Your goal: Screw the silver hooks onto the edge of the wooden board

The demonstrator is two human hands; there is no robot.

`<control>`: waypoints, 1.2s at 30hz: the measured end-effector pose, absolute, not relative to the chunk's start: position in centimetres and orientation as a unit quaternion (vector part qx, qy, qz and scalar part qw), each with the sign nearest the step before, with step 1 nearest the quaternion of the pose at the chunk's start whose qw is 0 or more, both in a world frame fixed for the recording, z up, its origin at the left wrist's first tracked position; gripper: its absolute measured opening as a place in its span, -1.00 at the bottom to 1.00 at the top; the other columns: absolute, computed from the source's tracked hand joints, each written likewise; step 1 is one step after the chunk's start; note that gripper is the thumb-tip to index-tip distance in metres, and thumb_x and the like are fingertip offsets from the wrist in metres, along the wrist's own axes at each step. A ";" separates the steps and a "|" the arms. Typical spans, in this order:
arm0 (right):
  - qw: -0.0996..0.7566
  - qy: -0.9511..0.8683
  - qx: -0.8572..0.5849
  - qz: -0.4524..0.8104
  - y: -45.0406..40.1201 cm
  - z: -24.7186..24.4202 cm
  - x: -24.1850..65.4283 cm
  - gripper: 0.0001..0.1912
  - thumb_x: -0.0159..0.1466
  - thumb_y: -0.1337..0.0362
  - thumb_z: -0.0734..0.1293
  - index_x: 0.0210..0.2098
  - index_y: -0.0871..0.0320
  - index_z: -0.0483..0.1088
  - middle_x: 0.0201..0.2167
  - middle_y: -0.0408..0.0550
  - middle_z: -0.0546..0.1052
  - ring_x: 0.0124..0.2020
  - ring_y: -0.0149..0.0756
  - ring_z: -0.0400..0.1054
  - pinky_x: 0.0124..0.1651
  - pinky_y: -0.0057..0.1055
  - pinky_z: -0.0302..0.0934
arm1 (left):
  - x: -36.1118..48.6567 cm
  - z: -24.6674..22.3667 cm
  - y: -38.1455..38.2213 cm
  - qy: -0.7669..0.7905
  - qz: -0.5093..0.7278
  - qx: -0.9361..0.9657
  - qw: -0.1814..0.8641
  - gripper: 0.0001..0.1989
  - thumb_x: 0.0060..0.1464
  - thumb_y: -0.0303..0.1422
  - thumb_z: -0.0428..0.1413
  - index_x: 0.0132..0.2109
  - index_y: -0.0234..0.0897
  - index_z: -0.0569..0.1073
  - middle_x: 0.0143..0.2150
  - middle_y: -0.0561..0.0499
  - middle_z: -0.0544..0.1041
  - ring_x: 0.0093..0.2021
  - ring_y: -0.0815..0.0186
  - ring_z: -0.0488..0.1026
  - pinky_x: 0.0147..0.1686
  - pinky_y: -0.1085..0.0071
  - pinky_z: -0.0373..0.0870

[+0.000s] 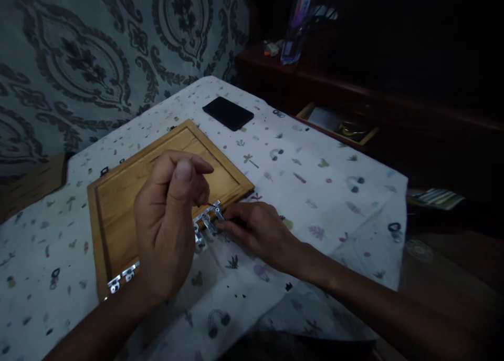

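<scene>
A wooden panel with a raised frame lies on the patterned tablecloth. Along its near edge sit metal hinge pieces, and another metal piece lies at the panel's near left corner. My left hand is raised over the panel with curled fingers; a thin dark item seems to reach from it toward the hinge, too small to make out. My right hand pinches the end of the metal hinge at the panel's right corner.
A black phone lies on the tablecloth beyond the panel. Behind the table, an open drawer holds items, and a clear bottle stands on dark red furniture. Cardboard is at the left.
</scene>
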State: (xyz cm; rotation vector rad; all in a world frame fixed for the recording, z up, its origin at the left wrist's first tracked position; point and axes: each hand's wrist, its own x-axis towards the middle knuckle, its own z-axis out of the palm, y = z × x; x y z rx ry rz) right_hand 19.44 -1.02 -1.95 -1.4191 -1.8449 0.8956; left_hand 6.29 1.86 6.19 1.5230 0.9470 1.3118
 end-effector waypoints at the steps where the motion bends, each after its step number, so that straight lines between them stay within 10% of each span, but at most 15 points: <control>1: 0.319 -0.701 -0.540 0.338 -1.0 -1.9 19.4 -0.72 0.32 0.20 0.32 -0.50 0.18 0.40 -0.64 -0.24 0.35 -0.58 -0.48 0.18 -0.43 -0.47 -0.06 | 6.2 6.1 1.8 0.381 0.527 0.619 0.441 -0.75 0.29 -0.30 -0.02 -0.33 -0.24 0.46 -0.49 0.06 0.25 -0.46 0.38 0.22 -0.45 0.38 0.20; 20: 0.320 -0.692 -0.545 0.350 -1.1 -1.9 19.3 -0.72 0.29 0.26 0.34 -0.54 0.18 0.33 -0.64 -0.25 0.34 -0.59 -0.49 0.15 -0.45 -0.48 -0.07 | 7.9 5.6 3.6 0.286 0.561 0.570 0.528 -0.83 0.08 -0.57 -0.03 -0.37 -0.24 0.37 -0.65 0.17 0.10 -0.67 0.49 -0.01 -0.65 0.46 -0.07; 36: 0.335 -0.698 -0.536 0.338 -1.1 -2.1 19.5 -0.71 0.33 0.18 0.31 -0.48 0.17 0.40 -0.60 -0.22 0.42 -0.56 -0.45 0.25 -0.42 -0.48 -0.01 | 6.2 6.6 5.5 0.198 0.342 0.669 0.630 -0.88 0.12 -0.48 0.00 -0.26 -0.19 0.40 -0.66 0.18 0.16 -0.69 0.47 0.04 -0.64 0.51 0.01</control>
